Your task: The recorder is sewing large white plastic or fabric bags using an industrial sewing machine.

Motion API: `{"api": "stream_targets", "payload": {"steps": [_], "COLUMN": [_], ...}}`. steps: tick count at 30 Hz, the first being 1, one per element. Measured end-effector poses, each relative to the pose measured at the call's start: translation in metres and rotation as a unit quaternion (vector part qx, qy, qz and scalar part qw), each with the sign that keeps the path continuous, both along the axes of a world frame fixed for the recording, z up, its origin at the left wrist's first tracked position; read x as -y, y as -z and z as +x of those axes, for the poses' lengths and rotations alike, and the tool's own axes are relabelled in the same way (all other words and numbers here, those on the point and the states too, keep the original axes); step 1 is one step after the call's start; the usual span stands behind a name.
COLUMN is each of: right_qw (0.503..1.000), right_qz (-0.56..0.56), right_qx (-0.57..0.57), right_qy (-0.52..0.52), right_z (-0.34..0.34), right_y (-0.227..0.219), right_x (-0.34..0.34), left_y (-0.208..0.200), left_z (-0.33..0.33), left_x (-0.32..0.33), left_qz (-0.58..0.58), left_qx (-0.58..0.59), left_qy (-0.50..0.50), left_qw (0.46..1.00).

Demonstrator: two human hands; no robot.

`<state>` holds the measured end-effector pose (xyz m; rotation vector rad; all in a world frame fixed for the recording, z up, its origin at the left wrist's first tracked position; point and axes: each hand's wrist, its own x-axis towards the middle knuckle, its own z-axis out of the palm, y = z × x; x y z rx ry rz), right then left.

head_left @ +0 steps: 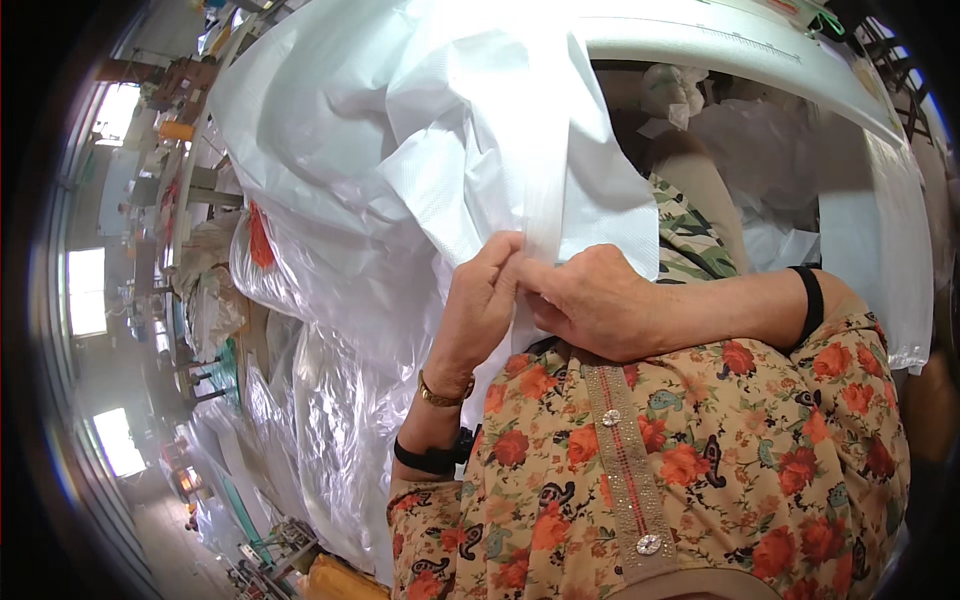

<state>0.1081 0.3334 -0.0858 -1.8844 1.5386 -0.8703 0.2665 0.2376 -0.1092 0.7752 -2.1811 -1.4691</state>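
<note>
A large sheet of thin white fabric (430, 130) spreads over the work surface and hangs down toward my lap. Along it runs a paler, smooth strip (545, 190), whose near end reaches my fingers. My left hand (483, 300) pinches the fabric at that end, its thumb and fingers pressed together. Right beside it, touching, my right hand (600, 305) is closed with curled fingers on the same edge. Exactly which layer each hand grips is hidden behind the fingers.
A white table edge (700, 35) with ruler markings curves across the back right. Crumpled clear plastic (340, 430) hangs at the left. Under the table lie pale plastic bags (760, 150). More work tables and machines (180, 180) stand along the far left, near bright windows (87, 290).
</note>
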Motion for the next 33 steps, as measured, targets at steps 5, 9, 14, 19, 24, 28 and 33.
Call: {"api": "stream_targets", "payload": {"steps": [5, 9, 14, 19, 24, 28, 33], "right_qw": [0.994, 0.976, 0.918, 0.983, 0.992, 0.991, 0.993], "right_qz": [0.01, -0.061, -0.332, 0.081, -0.003, -0.021, -0.072], "right_qx": [-0.09, -0.158, -0.126, 0.04, 0.112, 0.134, 0.092], "right_qy": [-0.053, -0.134, 0.175, 0.159, 0.048, -0.006, -0.005], "right_z": [-0.006, -0.028, -0.079, -0.083, -0.042, -0.024, -0.015], "right_y": [-0.002, -0.008, 0.002, 0.034, -0.014, -0.02, -0.011], "right_x": [0.005, 0.004, -0.014, -0.029, -0.024, -0.02, -0.018], "left_y": [-0.005, -0.005, -0.019, -0.035, -0.039, -0.041, -0.037], "left_z": [-0.009, -0.011, -0.01, -0.018, -0.024, -0.026, -0.025], "left_x": [0.004, 0.008, 0.004, 0.0, -0.007, -0.006, -0.004], "left_qz": [0.226, 0.209, 0.169, 0.113, 0.051, 0.026, 0.057], "left_qx": [-0.064, -0.045, -0.08, -0.059, -0.037, -0.012, -0.04], "left_qy": [-0.049, -0.039, -0.072, -0.043, -0.014, -0.001, -0.007], "left_qw": [0.971, 0.976, 0.98, 0.991, 0.998, 1.0, 0.998]}}
